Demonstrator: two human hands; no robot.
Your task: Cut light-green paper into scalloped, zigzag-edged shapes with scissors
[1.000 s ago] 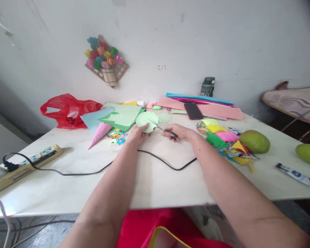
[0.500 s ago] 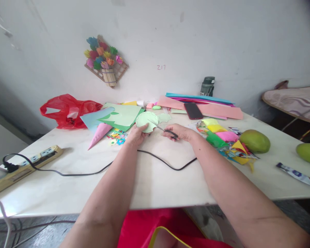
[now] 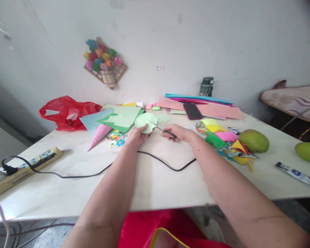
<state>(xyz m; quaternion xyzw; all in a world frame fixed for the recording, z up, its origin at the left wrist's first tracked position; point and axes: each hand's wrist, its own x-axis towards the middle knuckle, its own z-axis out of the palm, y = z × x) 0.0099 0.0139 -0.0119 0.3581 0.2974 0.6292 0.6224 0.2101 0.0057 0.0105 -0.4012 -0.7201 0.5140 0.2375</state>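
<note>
Pale green paper (image 3: 146, 121): A roundish sheet is being held left of the phone (image 3: 192, 111) and a little nearer the person; a faint wavy line is showing near its edge.
Left hand (image 3: 137, 135): Nearer than the phone and well to its left, it is pinching the paper's near edge, thumb on top.
Right hand (image 3: 177, 132): Just nearer than the phone and to its left, it is gripping the scissors (image 3: 168, 132) by their black handles, the blades pointing at the paper.
Cutting: The scissors seem to be working into the sheet; taking short snips, turning the paper and keeping the left fingertips clear would probably be serving well.
Scrap (image 3: 163, 118): A pale scalloped piece is lying left of the phone, beyond the scissors.
Hidden: The paper is covering some left fingers; how wide the blades are spreading is hard to tell.
Cut off: A green fruit (image 3: 308, 153), well right of the phone, is running out of view.
</note>
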